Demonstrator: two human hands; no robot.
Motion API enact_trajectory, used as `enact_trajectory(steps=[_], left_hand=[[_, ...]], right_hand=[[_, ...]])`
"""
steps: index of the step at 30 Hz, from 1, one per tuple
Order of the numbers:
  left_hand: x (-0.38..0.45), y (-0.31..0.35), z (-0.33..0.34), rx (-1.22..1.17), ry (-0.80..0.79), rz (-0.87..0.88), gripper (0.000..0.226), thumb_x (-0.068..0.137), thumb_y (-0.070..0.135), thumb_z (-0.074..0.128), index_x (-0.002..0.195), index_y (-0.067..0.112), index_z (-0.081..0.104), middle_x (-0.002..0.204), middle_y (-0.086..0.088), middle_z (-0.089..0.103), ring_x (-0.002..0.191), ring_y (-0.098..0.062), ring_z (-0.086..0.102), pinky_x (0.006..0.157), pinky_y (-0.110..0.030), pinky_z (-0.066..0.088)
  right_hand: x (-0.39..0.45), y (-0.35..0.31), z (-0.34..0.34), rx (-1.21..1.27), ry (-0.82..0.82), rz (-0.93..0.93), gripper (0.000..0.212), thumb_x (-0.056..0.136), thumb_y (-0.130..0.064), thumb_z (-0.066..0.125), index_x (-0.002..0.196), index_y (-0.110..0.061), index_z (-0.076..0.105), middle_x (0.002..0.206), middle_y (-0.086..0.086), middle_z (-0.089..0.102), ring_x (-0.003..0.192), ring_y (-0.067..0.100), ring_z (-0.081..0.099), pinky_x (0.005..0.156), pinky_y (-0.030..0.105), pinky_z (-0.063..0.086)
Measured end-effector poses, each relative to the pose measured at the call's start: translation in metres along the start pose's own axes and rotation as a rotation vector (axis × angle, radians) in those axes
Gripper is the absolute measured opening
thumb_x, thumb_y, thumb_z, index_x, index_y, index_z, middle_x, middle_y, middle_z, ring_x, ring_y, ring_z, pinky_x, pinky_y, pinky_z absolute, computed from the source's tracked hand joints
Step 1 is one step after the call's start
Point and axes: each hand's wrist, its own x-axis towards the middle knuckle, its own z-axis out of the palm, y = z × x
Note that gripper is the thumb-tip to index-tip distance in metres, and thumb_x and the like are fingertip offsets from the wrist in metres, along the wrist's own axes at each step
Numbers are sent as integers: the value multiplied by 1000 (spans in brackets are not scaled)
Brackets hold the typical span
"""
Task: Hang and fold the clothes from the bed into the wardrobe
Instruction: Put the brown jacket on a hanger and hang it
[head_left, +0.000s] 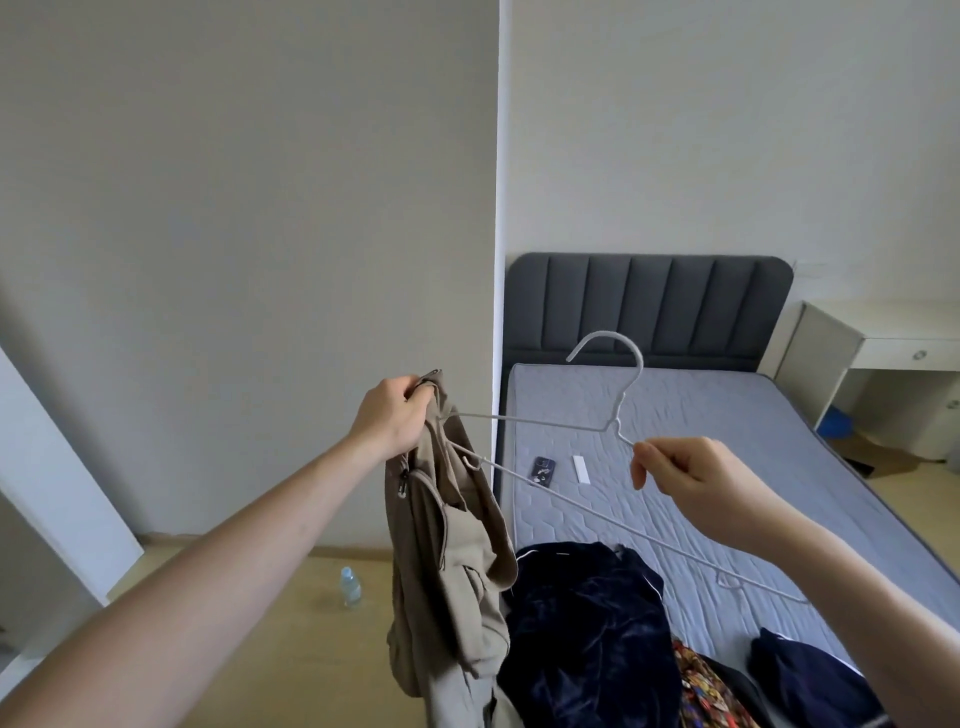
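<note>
Left hand (393, 413) grips a beige garment (452, 561) — its top threaded by a white wire hanger (550, 422), pinched by the right hand (680, 467) — above the bed's (727, 415) near edge.

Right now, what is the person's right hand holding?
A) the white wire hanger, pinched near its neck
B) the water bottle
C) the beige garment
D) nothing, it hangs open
A: the right hand pinches the white wire hanger just below its hook, while the left hand grips the beige garment at the hanger's other end.
</note>
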Motion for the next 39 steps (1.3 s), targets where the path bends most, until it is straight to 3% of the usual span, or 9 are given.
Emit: enact_trajectory(steps=[8,13,16,20,26,31,39], left_hand=[[-9,40,7,-23,-14,183,43,102,34,52,61,23,51,53,12,54,61,-13,51,59,-30,38],[-3,40,-15,49,36,189,34,103,37,50,78,22,68,66,1,66,70,-20,62,64,-32,45],[1,30,-19,91,38,152,38,103,36,50,75,13,62,66,-3,63,73,-29,61,66,-37,44],[3,20,-16,120,54,96,41,103,37,50,68,15,54,64,0,59,73,-31,58,62,-35,37],[6,8,-20,127,64,3,40,103,36,51,72,12,55,67,-2,59,79,-36,58,65,-35,37],[6,16,-19,96,62,35,41,102,34,52,66,14,51,64,-2,58,77,-35,56,64,-36,36],[12,24,-29,72,105,62,44,102,31,52,60,20,46,60,2,54,72,-32,52,62,-36,31]], right_hand=[[0,-9,15,-13,-108,44,47,109,-41,42,76,-16,67,58,2,37,50,17,28,47,27,28],[-4,-16,-15,11,-87,46,51,107,-46,42,69,-22,65,55,-7,42,46,13,29,44,23,28],[-5,-16,-20,0,-95,50,52,107,-46,42,69,-19,66,53,-9,45,46,12,31,44,23,30],[-6,-15,-18,-8,-111,44,54,107,-46,42,71,-15,67,54,-7,44,47,13,31,45,23,30],[-9,-17,-20,17,-116,28,51,105,-50,41,69,-24,65,54,-6,41,46,12,29,43,23,29],[-5,-20,-12,-7,-97,23,50,105,-50,42,70,-23,65,58,3,39,49,17,28,46,27,28],[-2,-18,-15,6,-58,44,52,104,-53,42,69,-22,65,59,3,38,50,19,28,45,29,28]])
